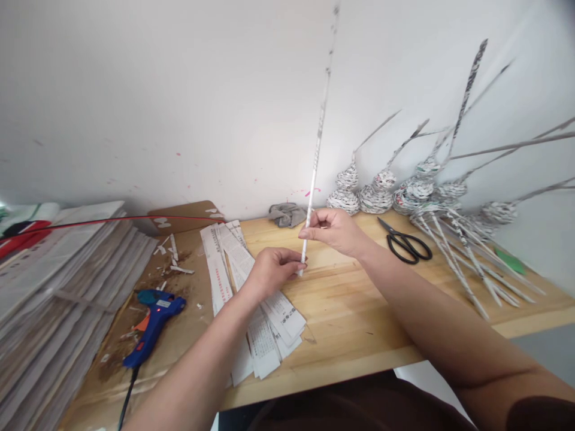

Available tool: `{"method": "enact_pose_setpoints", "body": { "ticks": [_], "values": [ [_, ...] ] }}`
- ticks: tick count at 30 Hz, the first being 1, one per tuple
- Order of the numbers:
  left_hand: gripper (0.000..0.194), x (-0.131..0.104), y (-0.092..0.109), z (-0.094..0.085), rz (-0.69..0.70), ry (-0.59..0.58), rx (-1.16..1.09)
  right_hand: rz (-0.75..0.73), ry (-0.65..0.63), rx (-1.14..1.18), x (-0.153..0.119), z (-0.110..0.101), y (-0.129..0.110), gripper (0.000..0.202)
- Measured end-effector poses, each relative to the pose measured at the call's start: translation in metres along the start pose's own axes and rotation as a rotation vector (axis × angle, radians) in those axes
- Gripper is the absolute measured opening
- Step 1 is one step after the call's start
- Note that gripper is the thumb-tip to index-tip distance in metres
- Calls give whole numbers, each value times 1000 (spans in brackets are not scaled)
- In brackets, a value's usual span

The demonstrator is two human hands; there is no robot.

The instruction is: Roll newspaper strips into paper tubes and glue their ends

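Note:
A long thin rolled paper tube (315, 161) stands nearly upright over the wooden table, leaning slightly right at its top. My left hand (277, 269) pinches its bottom end between thumb and fingers. Just above, my right hand (330, 228) grips the same tube with thumb and fingertips. Printed paper strips (265, 341) lie fanned out on the table, partly under my left hand and forearm. Black-handled scissors (406, 242) rest on the table to the right of my right hand.
Woven paper figures (377, 194) with long stems line the wall, beside loose paper tubes (467, 263). At left are a blue glue gun (155, 326) on cardboard (188, 335) and a tall newspaper stack (58, 299). A grey cloth (286, 214) lies by the wall.

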State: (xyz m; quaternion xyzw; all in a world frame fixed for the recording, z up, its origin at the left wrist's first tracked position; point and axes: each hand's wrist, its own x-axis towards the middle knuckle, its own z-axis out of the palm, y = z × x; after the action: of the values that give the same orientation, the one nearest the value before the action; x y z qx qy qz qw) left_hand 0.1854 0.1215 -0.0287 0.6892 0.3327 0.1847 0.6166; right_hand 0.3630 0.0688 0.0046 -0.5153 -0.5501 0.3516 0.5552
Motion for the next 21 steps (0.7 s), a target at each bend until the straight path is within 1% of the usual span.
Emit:
{"method": "enact_pose_setpoints", "body": {
  "ticks": [2, 5, 6, 11, 13, 18, 19, 21],
  "values": [
    [16, 0, -1, 0, 2, 3, 5, -3, -9, -1, 0, 0, 0, 24],
    [17, 1, -2, 0, 14, 7, 27, 3, -98, 37, 1, -1, -1, 23],
    [18, 2, -3, 0, 20, 7, 36, 2, -110, 39, 1, -1, -2, 23],
    [23, 3, -7, -2, 71, 3, 94, -47, -63, -32, 0, 0, -4, 23],
    [24, 4, -9, -2, 95, 18, 132, -59, -43, -56, -1, 2, -3, 23],
    [24, 6, -9, -2, 137, 80, 215, -46, 75, -97, -1, 5, -1, 26],
    [23, 6, -9, -2, 144, 87, 222, -42, 74, -90, -1, 5, -1, 26],
    [22, 6, -8, -3, 155, 101, 234, -44, 19, -75, -1, 3, -1, 25]
  ]
}}
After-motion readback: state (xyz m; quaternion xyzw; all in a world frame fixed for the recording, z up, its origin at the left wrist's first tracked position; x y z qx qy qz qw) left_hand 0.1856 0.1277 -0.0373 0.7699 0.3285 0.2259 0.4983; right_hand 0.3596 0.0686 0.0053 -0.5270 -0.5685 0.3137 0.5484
